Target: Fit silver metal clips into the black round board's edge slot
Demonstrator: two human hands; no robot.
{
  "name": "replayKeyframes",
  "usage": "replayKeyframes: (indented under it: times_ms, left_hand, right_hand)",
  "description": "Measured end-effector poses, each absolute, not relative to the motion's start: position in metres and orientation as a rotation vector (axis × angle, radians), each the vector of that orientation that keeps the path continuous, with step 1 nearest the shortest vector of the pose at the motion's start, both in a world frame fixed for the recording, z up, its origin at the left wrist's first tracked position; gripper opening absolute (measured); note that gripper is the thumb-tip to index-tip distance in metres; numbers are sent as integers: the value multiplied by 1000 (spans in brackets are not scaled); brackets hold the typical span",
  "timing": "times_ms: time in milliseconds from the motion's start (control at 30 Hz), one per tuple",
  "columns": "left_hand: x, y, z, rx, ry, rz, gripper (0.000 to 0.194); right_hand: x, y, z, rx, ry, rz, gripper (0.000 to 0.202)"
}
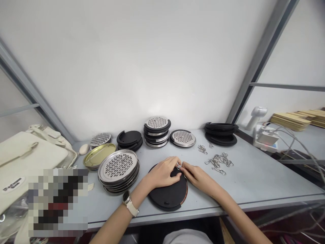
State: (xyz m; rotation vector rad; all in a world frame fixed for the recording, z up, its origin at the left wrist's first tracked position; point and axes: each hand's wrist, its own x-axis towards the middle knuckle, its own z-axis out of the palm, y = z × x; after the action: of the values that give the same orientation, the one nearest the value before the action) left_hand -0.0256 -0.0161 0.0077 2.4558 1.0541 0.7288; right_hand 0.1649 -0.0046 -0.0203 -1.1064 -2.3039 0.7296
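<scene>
Fingers (189, 168) partly hide a metal piece (178, 167) at the black disc (167, 195).

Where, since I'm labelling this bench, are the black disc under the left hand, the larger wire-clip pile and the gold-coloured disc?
Black disc (167, 195): head view, its bare lower part.
Larger wire-clip pile (217, 160): head view, mid-pile.
Gold-coloured disc (100, 155): head view, its upper face.

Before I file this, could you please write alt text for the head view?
A person's left hand and right hand are close together at the upper right edge of a round black disc on a grey table. To the left are a gold-coloured disc and a stack topped by a metal grater disc; to the right, loose wire clips.
</scene>
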Motion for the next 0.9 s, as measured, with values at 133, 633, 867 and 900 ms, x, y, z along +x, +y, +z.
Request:
replayKeyframes:
  times_ms: [133,633,867,900]
  left_hand:
    - [-25,-15,6,2476,1031,722,21]
    - [-25,-13,1,2360,1015,744,29]
    - [-25,-12,0,2332,1012,753,30]
    - [-25,-12,0,2328,1014,751,30]
  right_hand:
    - [165,-5,-21,-1076,-2299,737,23]
    - [166,-9,-19,-1050,-2354,708,15]
    - [166,-7,-19,-1054,-2332,774,25]
    - [166,-7,-19,-1057,-2326,778,26]
